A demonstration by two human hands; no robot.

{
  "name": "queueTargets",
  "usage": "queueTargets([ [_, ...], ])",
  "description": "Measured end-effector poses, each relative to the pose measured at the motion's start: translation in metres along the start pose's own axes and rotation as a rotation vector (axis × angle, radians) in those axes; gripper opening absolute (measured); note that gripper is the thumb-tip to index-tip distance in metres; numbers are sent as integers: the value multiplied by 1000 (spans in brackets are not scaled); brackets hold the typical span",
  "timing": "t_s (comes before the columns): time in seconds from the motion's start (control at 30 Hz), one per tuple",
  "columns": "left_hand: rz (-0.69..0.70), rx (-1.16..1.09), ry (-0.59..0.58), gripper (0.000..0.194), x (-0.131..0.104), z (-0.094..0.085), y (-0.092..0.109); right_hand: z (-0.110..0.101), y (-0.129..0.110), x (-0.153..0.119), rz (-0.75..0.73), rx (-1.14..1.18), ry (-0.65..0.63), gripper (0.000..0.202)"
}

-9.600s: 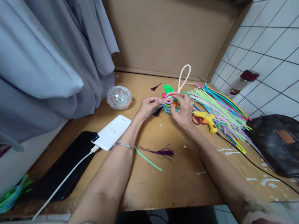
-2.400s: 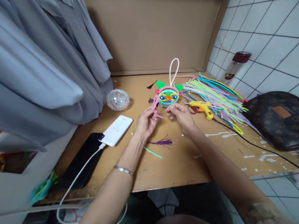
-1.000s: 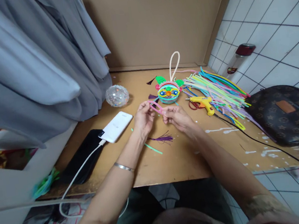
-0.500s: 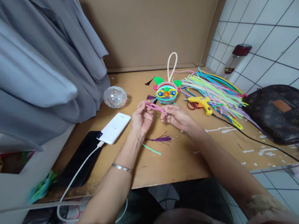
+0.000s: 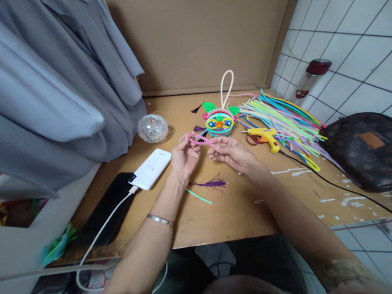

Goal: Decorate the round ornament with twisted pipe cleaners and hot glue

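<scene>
A pink pipe cleaner (image 5: 200,140), bent into a narrow loop, stretches between my two hands above the table. My left hand (image 5: 186,155) pinches its left end, and my right hand (image 5: 230,152) pinches the right end. Just beyond them stands a colourful animal-head ornament (image 5: 219,122) with green ears, blue eyes and a cream hanging loop. A purple tassel (image 5: 213,183) lies below my hands, beside a short mint-green strip (image 5: 199,196).
On the right lie a yellow glue gun (image 5: 264,136), its black cord, a heap of coloured pipe cleaners (image 5: 282,119) and a brown patterned bag (image 5: 364,152). A clear ball (image 5: 152,128), a white power bank (image 5: 150,169) and a black phone-like slab (image 5: 109,212) are on the left.
The pink loop has opened a little wider between my fingers, and my right fingers have shifted slightly along it. The things on the table stay where they were.
</scene>
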State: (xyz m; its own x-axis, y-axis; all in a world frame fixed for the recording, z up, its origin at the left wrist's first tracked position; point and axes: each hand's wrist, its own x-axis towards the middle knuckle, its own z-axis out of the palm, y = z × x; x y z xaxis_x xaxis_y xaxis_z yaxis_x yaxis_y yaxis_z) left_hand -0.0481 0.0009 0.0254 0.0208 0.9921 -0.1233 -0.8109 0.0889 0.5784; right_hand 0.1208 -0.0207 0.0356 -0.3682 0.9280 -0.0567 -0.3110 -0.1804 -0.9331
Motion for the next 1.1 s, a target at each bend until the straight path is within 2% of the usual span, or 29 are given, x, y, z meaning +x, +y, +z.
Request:
queueTargets([
  [0.17, -36, -15, -2, 18, -3, 4, 4, 2, 3, 1, -58, -102, 37, 25],
  [0.23, -17, 26, -10, 15, -3, 4, 3, 1, 4, 3, -114, -185, 100, 24],
  [0.37, 143, 288, -24, 17, -2, 3, -2, -7, 2, 9, -296, -384, 349, 16],
  [0.43, 228, 409, -44, 18, -2, 2, -4, -12, 1, 11, -323, -449, 407, 14],
  [0.6, 251, 568, -119, 23, -3, 2, -9, -20, 4, 13, -291, -592, 392, 18],
  [0.77, 212, 644, -219, 28, -6, 3, -17, -14, 7, 11, -430, -701, 393, 19],
  [0.87, 204, 686, -264, 31, -8, 3, -21, -10, 8, 9, -464, -732, 378, 19],
  [1.1, 225, 845, -271, 30, -10, 1, -24, -9, 9, 10, -464, -728, 361, 15],
])
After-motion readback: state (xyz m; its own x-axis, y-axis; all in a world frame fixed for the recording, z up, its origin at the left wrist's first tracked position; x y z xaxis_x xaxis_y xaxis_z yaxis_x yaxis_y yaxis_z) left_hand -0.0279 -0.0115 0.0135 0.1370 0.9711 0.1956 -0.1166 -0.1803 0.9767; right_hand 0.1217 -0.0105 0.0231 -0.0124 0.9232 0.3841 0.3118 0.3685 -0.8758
